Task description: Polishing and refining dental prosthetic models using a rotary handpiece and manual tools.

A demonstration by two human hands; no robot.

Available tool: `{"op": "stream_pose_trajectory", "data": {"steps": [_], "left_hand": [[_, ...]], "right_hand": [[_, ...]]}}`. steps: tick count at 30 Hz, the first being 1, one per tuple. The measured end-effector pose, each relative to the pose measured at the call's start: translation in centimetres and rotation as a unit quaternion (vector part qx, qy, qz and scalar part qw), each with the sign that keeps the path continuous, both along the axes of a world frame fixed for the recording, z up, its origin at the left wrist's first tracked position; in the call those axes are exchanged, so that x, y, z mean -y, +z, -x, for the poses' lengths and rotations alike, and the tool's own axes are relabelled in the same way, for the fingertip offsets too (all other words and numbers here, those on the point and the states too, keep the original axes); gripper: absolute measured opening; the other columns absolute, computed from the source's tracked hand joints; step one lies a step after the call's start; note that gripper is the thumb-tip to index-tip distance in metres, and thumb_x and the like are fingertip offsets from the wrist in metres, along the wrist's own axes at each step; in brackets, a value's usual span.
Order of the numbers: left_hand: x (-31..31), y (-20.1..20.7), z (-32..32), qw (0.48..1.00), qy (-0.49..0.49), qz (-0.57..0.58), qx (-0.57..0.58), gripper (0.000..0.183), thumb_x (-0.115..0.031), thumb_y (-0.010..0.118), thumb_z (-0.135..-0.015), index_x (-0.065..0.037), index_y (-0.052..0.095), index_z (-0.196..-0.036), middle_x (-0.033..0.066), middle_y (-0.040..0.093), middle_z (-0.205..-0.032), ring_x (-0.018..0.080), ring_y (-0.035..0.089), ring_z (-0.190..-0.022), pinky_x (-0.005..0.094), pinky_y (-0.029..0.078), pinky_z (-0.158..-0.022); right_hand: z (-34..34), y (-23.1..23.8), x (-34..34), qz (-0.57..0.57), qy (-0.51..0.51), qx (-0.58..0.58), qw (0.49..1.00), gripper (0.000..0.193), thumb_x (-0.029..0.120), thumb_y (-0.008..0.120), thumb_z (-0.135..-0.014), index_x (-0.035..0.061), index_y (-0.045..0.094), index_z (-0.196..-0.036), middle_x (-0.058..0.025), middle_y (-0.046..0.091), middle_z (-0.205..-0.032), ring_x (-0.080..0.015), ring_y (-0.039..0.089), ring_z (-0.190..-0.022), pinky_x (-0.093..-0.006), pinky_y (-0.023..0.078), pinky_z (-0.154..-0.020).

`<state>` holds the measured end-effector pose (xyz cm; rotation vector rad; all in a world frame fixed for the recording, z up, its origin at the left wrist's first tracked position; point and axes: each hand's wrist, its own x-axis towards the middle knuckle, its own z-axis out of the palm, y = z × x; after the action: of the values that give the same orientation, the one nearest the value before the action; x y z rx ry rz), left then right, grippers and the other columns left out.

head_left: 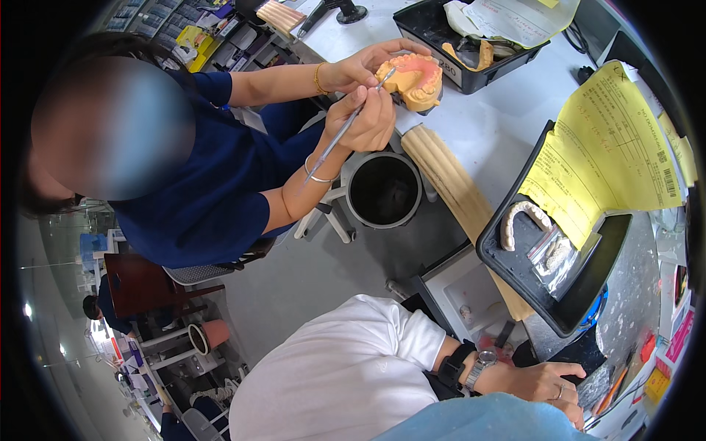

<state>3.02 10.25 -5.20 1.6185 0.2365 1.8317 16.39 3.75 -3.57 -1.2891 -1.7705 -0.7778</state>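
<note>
My left hand [540, 384], with a ring and a wristwatch [482, 366], rests at the bench edge at lower right. Its fingers are loosely spread, and nothing shows in them. Beside its fingertips lies a dark flat thing [585, 356]. My right hand is out of view. To the left, a co-worker in dark blue holds a yellowish dental model [421, 97] with a pink plate [419, 72] in its arch. The co-worker's other hand guides a slim metal carving instrument [340, 136], its tip against the model.
A black tray [566, 323] holds a yellow form [610, 147], a whitish dental arch [507, 228] and a small clear bag [562, 264]. Another black tray [471, 82] stands beyond. A wooden bench edge [448, 176] runs above a round bin [415, 209]. An open drawer [471, 294] is near my arm.
</note>
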Motion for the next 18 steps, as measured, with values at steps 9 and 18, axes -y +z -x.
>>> {"op": "stream_pose_trajectory", "data": {"steps": [9, 18], "left_hand": [[0.8, -0.1, -0.5, 0.999, 0.014, 0.031, 0.002, 0.018, -0.017, 0.049, -0.09, -0.006, 0.054, -0.104, -0.0004, 0.059, -0.093, 0.0182, 0.057, -0.068, 0.0501, 0.039, -0.091], [0.6, 0.0, -0.6, 1.0, 0.006, 0.029, 0.005, 0.018, -0.018, 0.051, -0.09, -0.007, 0.054, -0.104, -0.0008, 0.06, -0.096, 0.0179, 0.058, -0.07, 0.0498, 0.039, -0.09]], "right_hand": [[-1.9, -1.5, 0.7, -0.058, -0.015, 0.087, 0.994, 0.021, 0.025, 0.043, -0.095, 0.0066, 0.042, -0.104, -0.0148, 0.04, -0.094, -0.0274, 0.054, -0.071, -0.0383, 0.052, -0.054], [-1.7, -2.9, -1.9, -0.084, 0.221, -0.263, 0.935, 0.036, 0.037, 0.046, -0.089, 0.0022, 0.04, -0.097, -0.013, 0.051, -0.078, -0.0265, 0.055, -0.067, -0.038, 0.047, -0.07]]}}
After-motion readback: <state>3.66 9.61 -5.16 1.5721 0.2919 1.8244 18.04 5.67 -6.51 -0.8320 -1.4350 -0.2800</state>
